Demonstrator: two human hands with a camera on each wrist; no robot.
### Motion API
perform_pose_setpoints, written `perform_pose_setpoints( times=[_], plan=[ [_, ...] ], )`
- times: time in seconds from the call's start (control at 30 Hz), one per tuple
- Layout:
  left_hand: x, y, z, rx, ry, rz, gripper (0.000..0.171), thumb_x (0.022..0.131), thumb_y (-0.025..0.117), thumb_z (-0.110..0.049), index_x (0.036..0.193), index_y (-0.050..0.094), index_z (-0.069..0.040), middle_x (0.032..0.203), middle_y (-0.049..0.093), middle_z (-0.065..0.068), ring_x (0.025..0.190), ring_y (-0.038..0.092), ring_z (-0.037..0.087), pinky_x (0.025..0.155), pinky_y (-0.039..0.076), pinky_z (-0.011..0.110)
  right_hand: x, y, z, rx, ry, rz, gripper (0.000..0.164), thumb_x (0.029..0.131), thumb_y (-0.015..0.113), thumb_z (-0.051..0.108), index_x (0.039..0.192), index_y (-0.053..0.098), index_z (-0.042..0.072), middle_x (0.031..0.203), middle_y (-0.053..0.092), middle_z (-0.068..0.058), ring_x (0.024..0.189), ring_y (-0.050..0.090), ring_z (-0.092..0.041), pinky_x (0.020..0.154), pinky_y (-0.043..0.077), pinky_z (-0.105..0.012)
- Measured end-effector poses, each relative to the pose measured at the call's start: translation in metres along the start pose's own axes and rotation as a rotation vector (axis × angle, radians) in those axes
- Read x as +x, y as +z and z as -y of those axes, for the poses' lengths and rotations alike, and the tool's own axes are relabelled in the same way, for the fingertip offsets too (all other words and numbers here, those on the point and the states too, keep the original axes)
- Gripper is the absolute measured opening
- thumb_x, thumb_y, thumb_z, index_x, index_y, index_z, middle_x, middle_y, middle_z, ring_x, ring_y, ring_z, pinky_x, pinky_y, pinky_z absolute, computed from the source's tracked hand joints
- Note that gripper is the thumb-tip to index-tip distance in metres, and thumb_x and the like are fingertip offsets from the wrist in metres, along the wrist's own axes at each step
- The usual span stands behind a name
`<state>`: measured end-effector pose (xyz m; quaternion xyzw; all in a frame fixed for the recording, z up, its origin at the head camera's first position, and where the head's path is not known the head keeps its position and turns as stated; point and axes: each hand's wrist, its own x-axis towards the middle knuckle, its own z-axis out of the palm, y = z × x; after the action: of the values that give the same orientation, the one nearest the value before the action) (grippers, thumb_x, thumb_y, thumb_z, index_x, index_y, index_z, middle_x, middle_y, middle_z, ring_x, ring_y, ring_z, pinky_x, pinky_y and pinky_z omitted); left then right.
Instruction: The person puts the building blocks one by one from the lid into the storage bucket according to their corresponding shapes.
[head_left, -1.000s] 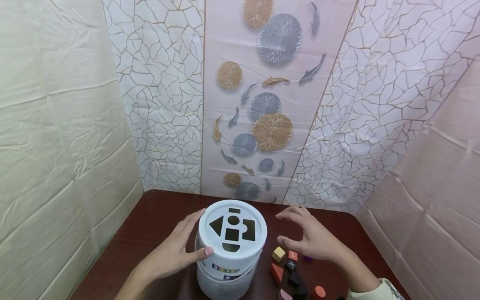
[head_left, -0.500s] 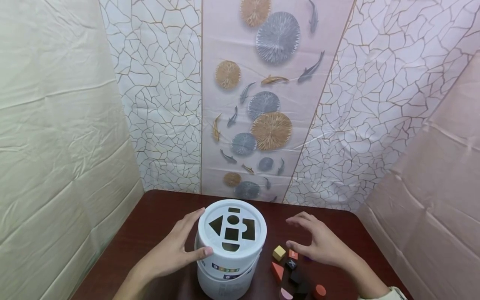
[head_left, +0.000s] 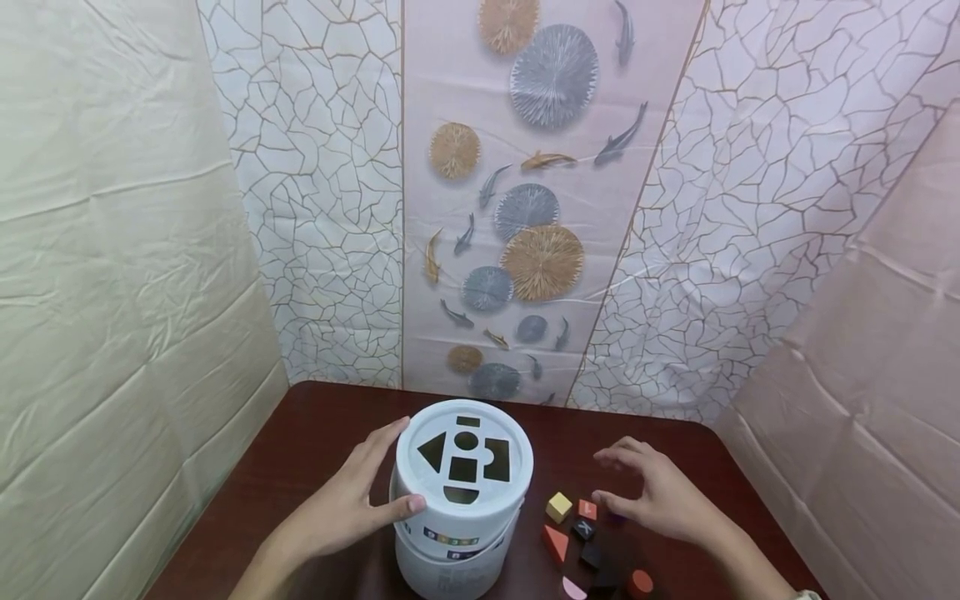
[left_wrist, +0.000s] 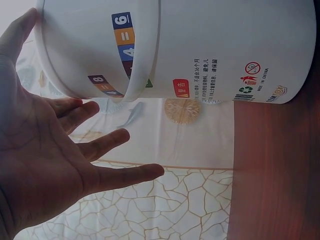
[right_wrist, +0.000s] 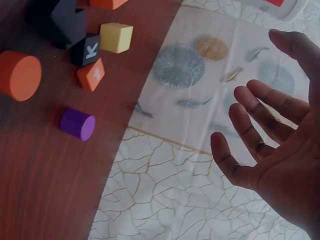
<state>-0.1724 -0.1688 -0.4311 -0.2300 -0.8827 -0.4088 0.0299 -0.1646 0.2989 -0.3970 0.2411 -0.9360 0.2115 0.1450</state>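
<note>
Left hand [head_left: 352, 500]: no visible change over the last second; thumb tip at the near-left edge of the slotted lid [head_left: 480, 471], a fingertip at its far-left edge, both seemingly touching. Bucket [head_left: 450, 575]: upright at the near middle of the table [head_left: 315, 429], unshifted, lid on, cut-outs showing dark. Right of it lie loose pieces, none seen to move: red wedge [head_left: 556, 543], yellow cube [head_left: 558, 507] on the far side, pink half-round [head_left: 573, 588] at the near edge of view, black K cube [head_left: 583, 528] just beside an orange block [head_left: 587, 509], red cylinder [head_left: 641, 582] farther right. Purple cylinder [right_wrist: 77, 124] mostly behind the right hand [head_left: 660, 500] in the head view, plain in the right wrist view. Main change: that hand has drawn off rightward, away from the bucket. Reading: it now has no part in holding the bucket; any steadying is probably the left hand's alone. Pose, left: fingers spread and fairly straight along the bucket's left side, thumb well apart, not clamped. Pose, right: raised at the right of the pieces, palm turned left, fingers loosely bent, thumb apart from them, grasp vacant.
</note>
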Motion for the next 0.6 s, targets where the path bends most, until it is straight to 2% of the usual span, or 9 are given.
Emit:
perform_pose_setpoints(
  times=[0.27, 0.6],
  plan=[
    [0.000, 0.000, 0.000, -0.015, -0.004, 0.003, 0.105, 0.092, 0.083, -0.064, 0.174, 0.019, -0.047, 0.180, 0.030, -0.004, 0.164, 0.035, 0.035, 0.117, 0.044, 0.079, -0.005, 0.004, -0.019, -0.024, -0.001, -0.011, 0.041, 0.086, 0.098, 0.032, 0.121, 0.079, 0.020, 0.112, 0.067, 0.018, 0.101, 0.063, -0.006, 0.085, 0.060, -0.034],
    [-0.001, 0.001, -0.001, -0.015, -0.009, 0.006, 0.104, 0.092, 0.082, -0.065, 0.173, 0.020, -0.047, 0.179, 0.030, -0.005, 0.164, 0.035, 0.035, 0.118, 0.043, 0.079, -0.016, 0.018, -0.046, -0.048, 0.072, 0.016, 0.037, 0.085, 0.097, 0.025, 0.117, 0.081, 0.016, 0.107, 0.068, 0.014, 0.095, 0.057, -0.004, 0.080, 0.057, -0.035]
  ],
)
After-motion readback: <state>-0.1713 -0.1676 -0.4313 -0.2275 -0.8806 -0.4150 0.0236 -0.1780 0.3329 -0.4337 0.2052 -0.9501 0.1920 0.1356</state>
